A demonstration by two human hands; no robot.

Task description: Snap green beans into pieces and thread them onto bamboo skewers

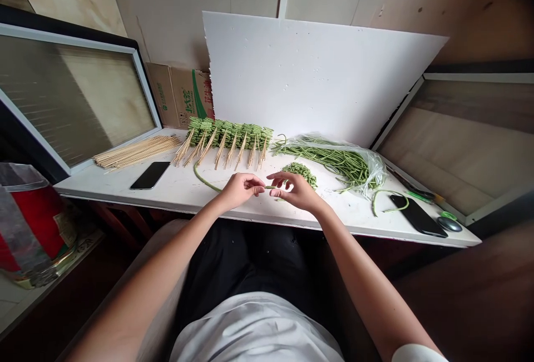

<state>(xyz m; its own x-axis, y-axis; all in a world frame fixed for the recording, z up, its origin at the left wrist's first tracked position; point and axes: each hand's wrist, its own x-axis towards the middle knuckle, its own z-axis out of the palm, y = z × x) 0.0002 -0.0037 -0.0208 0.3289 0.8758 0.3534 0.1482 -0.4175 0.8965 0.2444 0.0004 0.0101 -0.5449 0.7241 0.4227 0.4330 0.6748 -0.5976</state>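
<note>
A long green bean [205, 182] curves over the table's front edge area and runs into my left hand [242, 189], whose thumb and fingers are pinched round it near one end. That short end sticks out toward my right hand [297, 191], where the thumb and curled fingers close about its tip. Just behind my right hand lies a heap of short cut bean pieces [301, 172]. Further back, several rows of bean pieces threaded on bamboo skewers [229, 134] are stacked, their bare stick ends pointing toward me.
Loose bamboo skewers [136, 150] and a phone [151, 175] lie at left. Whole long beans [334, 156] spill from a clear plastic bag [377, 167] at right. Beyond are a single bean [374, 203], a black phone [418, 216] and a mouse [449, 224]. A white board [312, 73] stands behind.
</note>
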